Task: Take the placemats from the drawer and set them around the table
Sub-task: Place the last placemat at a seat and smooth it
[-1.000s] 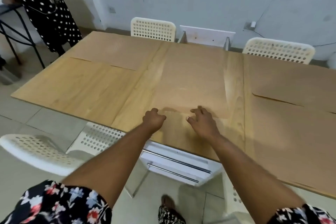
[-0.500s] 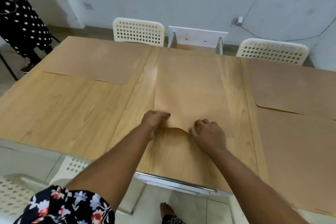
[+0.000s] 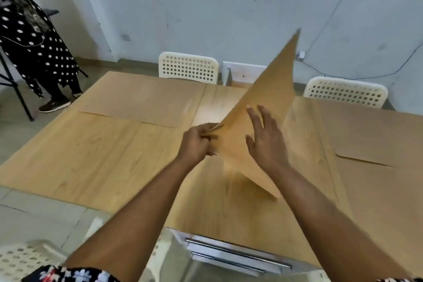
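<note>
1. A tan placemat [image 3: 263,107] is shown lifted off the wooden table [image 3: 91,155] and tilted steeply, one corner raised toward the wall and another corner hanging low over the near middle of the tabletop.
2. The left hand [image 3: 196,142] is seen at the mat's left corner, where the edge is pinched between thumb and curled fingers.
3. The right hand [image 3: 266,139] is held flat against the near face of the lifted mat, its fingers [image 3: 256,119] spread apart and extended; whether the mat is gripped by this hand cannot be told, as the thumb side is blurred.
4. A second placemat [image 3: 142,98] is laid flat on the far left part of the table, in front of a white perforated chair [image 3: 188,67].
5. Further placemats [image 3: 377,144] are laid on the right part of the table, one overlapping the other; a second perforated chair [image 3: 345,91] is placed behind them.
6. A white drawer front with metal handles [image 3: 235,252] is seen below the near table edge, between the forearms.
7. A floral sleeve [image 3: 75,275] is visible at the bottom left.
8. A standing person in a polka-dot garment [image 3: 34,41] is seen at the far left, apart from the table.
</note>
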